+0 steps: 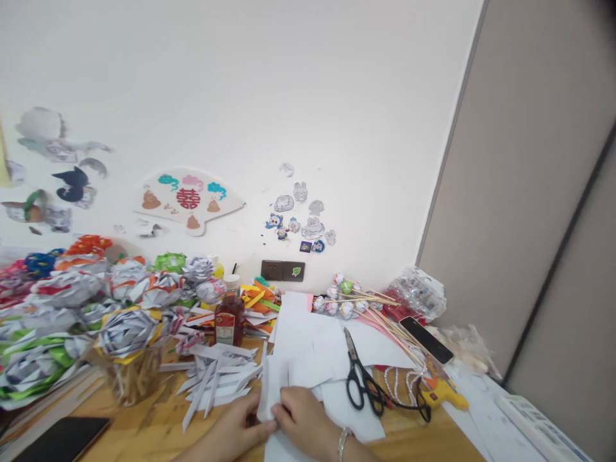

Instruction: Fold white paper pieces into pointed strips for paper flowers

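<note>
Paper (pixel 271 390), raised at the near edge of the desk (pixel 414 444), is pinched between the left hand (pixel 240 425) and the right hand (pixel 308 418). Scissors (pixel 355 364) lie just beyond the right hand, toward its right; strips (pixel 222 375) lie beyond the left.

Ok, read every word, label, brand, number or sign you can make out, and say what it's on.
"囍", red, on the white fan-shaped cutout on the wall.
Red-and-white label on the red-filled bottle with a white cap: too small to read.
Marks on the flat white object at lower right: too blurred.
</note>
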Tool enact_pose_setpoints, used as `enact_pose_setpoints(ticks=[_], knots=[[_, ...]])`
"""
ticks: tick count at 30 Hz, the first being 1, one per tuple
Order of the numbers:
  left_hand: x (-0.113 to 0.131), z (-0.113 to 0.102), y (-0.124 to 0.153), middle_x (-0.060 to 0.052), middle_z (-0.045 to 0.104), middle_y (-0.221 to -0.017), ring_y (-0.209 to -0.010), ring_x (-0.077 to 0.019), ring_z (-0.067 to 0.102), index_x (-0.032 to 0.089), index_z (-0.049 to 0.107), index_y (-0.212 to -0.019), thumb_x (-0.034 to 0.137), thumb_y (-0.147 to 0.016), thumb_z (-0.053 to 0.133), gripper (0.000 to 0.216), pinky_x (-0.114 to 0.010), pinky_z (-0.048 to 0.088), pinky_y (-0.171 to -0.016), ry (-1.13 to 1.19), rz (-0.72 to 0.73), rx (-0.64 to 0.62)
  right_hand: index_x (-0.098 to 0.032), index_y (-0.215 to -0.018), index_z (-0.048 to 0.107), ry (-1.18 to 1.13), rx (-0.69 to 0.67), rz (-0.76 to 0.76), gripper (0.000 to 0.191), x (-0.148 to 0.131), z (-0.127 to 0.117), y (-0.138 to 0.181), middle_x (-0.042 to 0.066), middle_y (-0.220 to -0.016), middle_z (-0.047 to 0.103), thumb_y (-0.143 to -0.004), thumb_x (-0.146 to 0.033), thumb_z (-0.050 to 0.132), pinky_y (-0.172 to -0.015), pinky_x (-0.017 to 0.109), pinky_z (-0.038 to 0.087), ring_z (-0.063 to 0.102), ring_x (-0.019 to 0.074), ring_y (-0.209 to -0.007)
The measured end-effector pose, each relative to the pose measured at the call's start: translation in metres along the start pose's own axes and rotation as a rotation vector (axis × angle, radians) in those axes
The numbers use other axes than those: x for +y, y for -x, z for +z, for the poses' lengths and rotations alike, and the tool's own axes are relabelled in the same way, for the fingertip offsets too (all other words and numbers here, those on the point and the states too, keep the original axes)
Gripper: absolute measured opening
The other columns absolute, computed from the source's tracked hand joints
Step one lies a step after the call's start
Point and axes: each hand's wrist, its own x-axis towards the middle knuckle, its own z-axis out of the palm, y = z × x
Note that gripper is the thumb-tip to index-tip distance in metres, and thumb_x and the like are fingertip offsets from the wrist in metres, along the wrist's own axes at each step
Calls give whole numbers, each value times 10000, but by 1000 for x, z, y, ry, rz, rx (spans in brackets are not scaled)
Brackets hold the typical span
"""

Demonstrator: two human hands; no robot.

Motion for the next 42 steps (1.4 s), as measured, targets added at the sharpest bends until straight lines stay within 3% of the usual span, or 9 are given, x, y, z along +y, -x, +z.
enact_pose_setpoints(ticks=[9, 18, 23, 29, 37, 42], knots=[[4, 1, -3, -22, 633, -608, -560, -173, 543, 124, 614, -722, 528, -668, 527, 416, -228, 430, -526, 101, -10, 86, -178, -698, 478, 7, 4, 6, 182, 2, 2, 0, 5, -703, 587, -858, -232, 408, -501, 221, 235, 495, 124, -622], [-2, -1, -2, -16, 663, -693, -676, -202, 569, 168, 640, -773, 444, -691, 543, 303, -245, 456, -639, 13, 40, 113, -180, -703, 481, 16, -4, -2, 173, 2, 2, 0, 8, -719, 593, -853, -242, 421, -510, 221, 242, 500, 128, -639], [-3, 1, -2, -19, 656, -679, -636, -189, 560, 151, 629, -765, 425, -702, 530, 298, -233, 445, -586, -13, 25, 123, -179, -714, 487, 27, -15, -11, 161, 1, 1, 0, 13, -732, 597, -851, -231, 420, -524, 227, 250, 507, 133, -651], [-1, 2, -3, -5, 618, -589, -565, -163, 529, 137, 613, -702, 470, -702, 512, 349, -214, 417, -524, -14, 8, 114, -172, -727, 495, 33, -37, -13, 159, 0, 0, 0, 21, -742, 593, -855, -222, 416, -540, 229, 260, 513, 141, -671], [0, 0, -2, -28, 666, -709, -674, -210, 555, 161, 647, -775, 538, -690, 500, 413, -264, 450, -622, -5, -5, 98, -175, -734, 509, 16, -42, -3, 151, -2, -1, 1, 18, -744, 590, -852, -206, 420, -541, 230, 263, 509, 145, -674], [-5, 0, -3, -42, 663, -810, -778, -230, 561, 169, 621, -885, 599, -629, 540, 507, -261, 452, -663, 121, 67, 48, -172, -714, 499, 9, -19, 14, 175, -1, 0, 0, 12, -721, 585, -860, -221, 414, -524, 227, 250, 494, 134, -643]])
